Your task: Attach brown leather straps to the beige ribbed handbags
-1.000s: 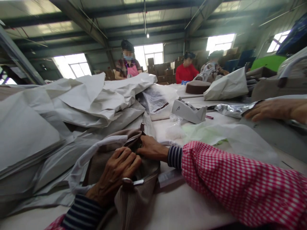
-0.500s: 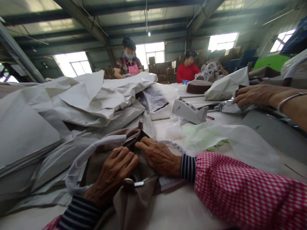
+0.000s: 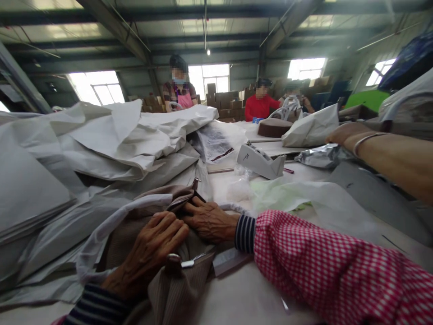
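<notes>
A brown corduroy handbag (image 3: 182,289) lies in front of me, its zipped top spread apart. White wrapping covers its handle (image 3: 91,243) at the left, and a zipper end with a white tab shows near the front. My left hand (image 3: 152,248) is closed on the bag's near side, knuckles up, with its fingertips hidden in the fabric. My right hand (image 3: 209,221) reaches into the bag's opening from the right. Its fingers are stretched and slightly apart, their tips hidden by the bag.
Large white paper sheets (image 3: 111,140) are heaped at the left. A grey tape dispenser (image 3: 260,160) stands beyond the bag, near crumpled clear film (image 3: 324,155) and thin plastic sheeting (image 3: 338,205). A co-worker's arm (image 3: 399,153) reaches in at the right. Several people work farther back.
My right hand has slid left and its fingers have straightened deeper into the bag's opening. My left hand stays on the bag. The co-worker's hand has moved back from the clear film.
</notes>
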`<state>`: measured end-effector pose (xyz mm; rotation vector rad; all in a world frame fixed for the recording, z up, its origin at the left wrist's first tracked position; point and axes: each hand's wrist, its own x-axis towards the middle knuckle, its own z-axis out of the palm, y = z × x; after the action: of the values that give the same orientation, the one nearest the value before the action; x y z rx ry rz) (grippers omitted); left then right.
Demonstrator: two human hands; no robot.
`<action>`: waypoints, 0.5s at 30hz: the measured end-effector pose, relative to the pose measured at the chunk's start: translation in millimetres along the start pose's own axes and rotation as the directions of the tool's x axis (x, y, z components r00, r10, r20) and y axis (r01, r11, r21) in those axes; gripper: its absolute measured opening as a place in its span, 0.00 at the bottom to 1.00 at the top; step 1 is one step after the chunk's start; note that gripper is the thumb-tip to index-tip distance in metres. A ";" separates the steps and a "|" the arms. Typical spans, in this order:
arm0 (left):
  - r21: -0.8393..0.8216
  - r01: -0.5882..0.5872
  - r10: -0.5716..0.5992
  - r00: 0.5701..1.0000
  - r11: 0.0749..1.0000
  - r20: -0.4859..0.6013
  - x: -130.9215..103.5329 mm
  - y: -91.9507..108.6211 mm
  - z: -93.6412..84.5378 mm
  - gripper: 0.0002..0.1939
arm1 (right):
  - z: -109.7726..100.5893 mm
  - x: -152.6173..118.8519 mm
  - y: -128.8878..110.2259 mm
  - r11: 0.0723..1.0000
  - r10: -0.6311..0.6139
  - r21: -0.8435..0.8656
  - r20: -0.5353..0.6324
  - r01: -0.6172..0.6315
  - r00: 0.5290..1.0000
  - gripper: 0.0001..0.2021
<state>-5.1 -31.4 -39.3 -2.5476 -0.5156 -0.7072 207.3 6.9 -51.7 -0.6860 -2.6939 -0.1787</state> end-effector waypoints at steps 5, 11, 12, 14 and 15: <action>-0.030 0.149 -0.146 0.985 0.988 0.087 -1.0 -1.9 1.4 0.19 | -3.2 -8.5 5.2 0.996 0.018 0.092 0.034 -0.021 0.999 0.06; -0.013 0.381 -0.376 0.916 0.924 0.141 1.2 -2.5 2.5 0.12 | -14.3 -25.0 -1.7 0.978 0.048 0.201 0.059 -0.059 0.997 0.20; -0.034 0.413 -0.402 0.901 0.910 0.165 3.4 -2.5 2.8 0.11 | -15.6 -28.7 -5.5 0.975 0.074 0.204 0.064 -0.085 0.995 0.20; -0.059 0.460 -0.436 0.870 0.886 0.232 10.7 -2.8 3.2 0.11 | -16.6 -35.6 -13.2 0.980 0.104 0.163 0.088 -0.117 0.991 0.14; -0.059 0.470 -0.440 0.858 0.881 0.266 16.0 -3.2 3.4 0.11 | -16.3 -38.4 -16.7 0.985 0.106 0.126 0.097 -0.118 0.990 0.10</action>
<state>7.6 -23.4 -32.1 -2.6654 -1.2289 -0.5903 235.7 -28.0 -51.3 -0.8205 -2.7130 0.0592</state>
